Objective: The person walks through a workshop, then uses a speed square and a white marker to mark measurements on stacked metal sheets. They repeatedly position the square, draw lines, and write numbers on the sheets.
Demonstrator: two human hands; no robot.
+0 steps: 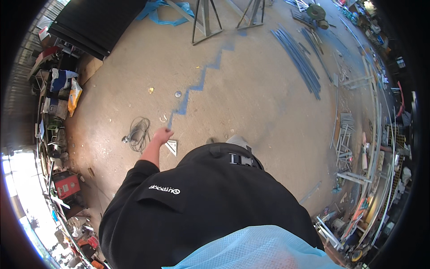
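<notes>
My left hand [162,134] reaches out ahead on the left, fingers curled closed; I cannot make out what they hold, if anything. Just beside it, toward my body, shows a small white triangular square [172,147]; whether the fingers touch it I cannot tell. Left of the hand, a coil of thin dark cable [139,134] lies on the concrete floor. A blue zigzag paint mark [195,88] runs from near the hand toward the metal stands. Close to its near end are a small curved white piece [164,118] and a round disc [178,94]. My right hand is out of sight.
Metal trestle legs [206,27] stand ahead, with blue sheeting [165,13] beside them. A large black panel [96,27] is at far left. Long steel bars [298,62] lie at far right. A red machine [67,184] and cluttered shelving line the left; metal scrap [345,139] lines the right.
</notes>
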